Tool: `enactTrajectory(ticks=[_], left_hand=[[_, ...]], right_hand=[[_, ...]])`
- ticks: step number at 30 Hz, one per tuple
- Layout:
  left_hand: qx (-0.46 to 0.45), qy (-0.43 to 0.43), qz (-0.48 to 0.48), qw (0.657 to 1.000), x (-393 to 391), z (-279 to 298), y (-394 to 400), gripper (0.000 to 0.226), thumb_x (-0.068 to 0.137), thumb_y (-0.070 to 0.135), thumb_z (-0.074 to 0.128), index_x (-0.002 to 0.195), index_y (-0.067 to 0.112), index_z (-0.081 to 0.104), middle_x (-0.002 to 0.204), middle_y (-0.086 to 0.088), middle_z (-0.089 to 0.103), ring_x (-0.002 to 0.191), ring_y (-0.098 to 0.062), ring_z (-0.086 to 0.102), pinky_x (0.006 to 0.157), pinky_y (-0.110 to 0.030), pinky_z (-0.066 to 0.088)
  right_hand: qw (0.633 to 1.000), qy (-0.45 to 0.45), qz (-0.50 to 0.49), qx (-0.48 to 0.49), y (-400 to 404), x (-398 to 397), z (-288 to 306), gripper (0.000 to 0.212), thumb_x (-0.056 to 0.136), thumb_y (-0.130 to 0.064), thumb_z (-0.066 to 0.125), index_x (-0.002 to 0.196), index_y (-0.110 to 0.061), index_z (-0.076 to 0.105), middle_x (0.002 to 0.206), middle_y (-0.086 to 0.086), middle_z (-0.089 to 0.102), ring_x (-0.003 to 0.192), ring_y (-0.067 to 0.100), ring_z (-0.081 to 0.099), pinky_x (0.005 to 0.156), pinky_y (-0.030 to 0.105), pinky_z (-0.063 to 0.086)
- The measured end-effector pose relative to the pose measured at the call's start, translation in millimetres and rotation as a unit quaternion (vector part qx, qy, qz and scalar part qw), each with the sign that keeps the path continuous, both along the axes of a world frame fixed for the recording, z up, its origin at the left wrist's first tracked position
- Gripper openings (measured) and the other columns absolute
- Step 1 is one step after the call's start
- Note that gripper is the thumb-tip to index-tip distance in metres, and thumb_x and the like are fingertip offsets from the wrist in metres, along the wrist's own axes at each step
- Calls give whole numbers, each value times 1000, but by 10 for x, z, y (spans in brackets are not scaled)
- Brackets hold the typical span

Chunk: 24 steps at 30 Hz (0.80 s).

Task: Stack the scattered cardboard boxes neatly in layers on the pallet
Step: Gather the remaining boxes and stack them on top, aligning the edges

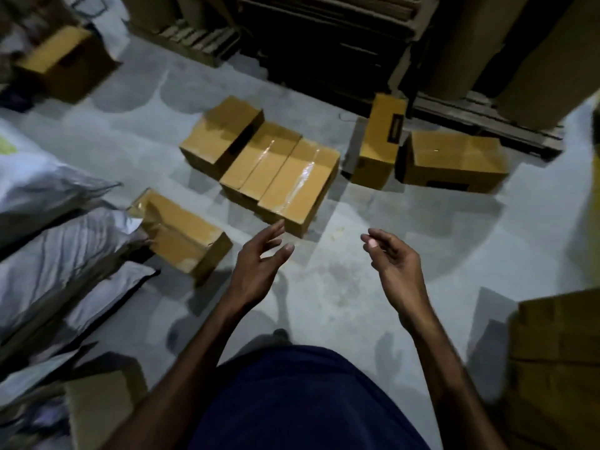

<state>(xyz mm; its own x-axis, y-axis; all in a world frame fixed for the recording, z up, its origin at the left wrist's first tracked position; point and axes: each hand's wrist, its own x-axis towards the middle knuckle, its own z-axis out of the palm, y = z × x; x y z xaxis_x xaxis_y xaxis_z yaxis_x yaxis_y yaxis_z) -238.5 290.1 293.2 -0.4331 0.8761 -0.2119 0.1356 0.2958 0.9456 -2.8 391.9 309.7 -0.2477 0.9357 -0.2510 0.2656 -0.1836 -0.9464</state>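
Several brown cardboard boxes lie scattered on the grey concrete floor. A taped box (298,186) lies nearest, with another taped box (259,157) and a tilted box (220,134) beside it. One box (181,232) lies at the left, an upright box (381,141) and a flat box (454,160) at the right. My left hand (259,264) and my right hand (393,258) hover empty over the floor, fingers relaxed, just short of the nearest taped box. Stacked boxes (561,358) rise at the right edge.
White sacks (58,241) are piled along the left. A further box (68,63) sits at the far left. Dark stacks of flattened cardboard (324,37) and big paper rolls (519,43) on a wooden pallet (480,118) line the back.
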Motion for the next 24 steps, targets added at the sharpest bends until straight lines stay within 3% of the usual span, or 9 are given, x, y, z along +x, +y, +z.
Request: enactTrajectory(ticks=[4,8,15,20,24], left_hand=[[-19,2,26,999,-788,-90,103,55,101,34,70,153,29,54,151,9,58,134,-9,57,99,-26,51],[-26,-9,38,999,-1334,-252,440,57,98,36,72,152,27,55,150,7,60,133,-11,59,109,-42,52],[-45,-22,81,995,-1848,-555,1282,74,84,62,70,151,33,56,149,9,61,132,-9,59,111,-49,52],[-88,0,82,993,-2190,-761,2019,70,90,53,69,154,31,51,151,6,58,134,-16,58,112,-53,50],[-131,-15,76,988,-2560,-956,2625,64,94,50,70,153,35,52,151,8,58,134,-13,57,111,-53,51]], right_hand=[[1000,3,22,7,349,-875,-79,32,104,-33,65,135,-27,68,130,-9,72,123,6,65,111,47,51],[999,-15,40,4,628,-1368,-122,35,105,-31,63,139,-23,66,133,-9,70,125,6,64,112,46,51],[997,-53,53,-23,1457,-1808,-425,31,104,-35,63,134,-28,67,133,-10,70,123,4,64,110,47,52],[994,-58,74,-62,2346,-2332,-877,37,104,-34,64,139,-20,65,134,-7,70,123,7,64,111,48,52],[991,-79,94,-62,3085,-2730,-1174,37,105,-31,64,139,-16,66,135,-2,69,122,10,64,110,43,53]])
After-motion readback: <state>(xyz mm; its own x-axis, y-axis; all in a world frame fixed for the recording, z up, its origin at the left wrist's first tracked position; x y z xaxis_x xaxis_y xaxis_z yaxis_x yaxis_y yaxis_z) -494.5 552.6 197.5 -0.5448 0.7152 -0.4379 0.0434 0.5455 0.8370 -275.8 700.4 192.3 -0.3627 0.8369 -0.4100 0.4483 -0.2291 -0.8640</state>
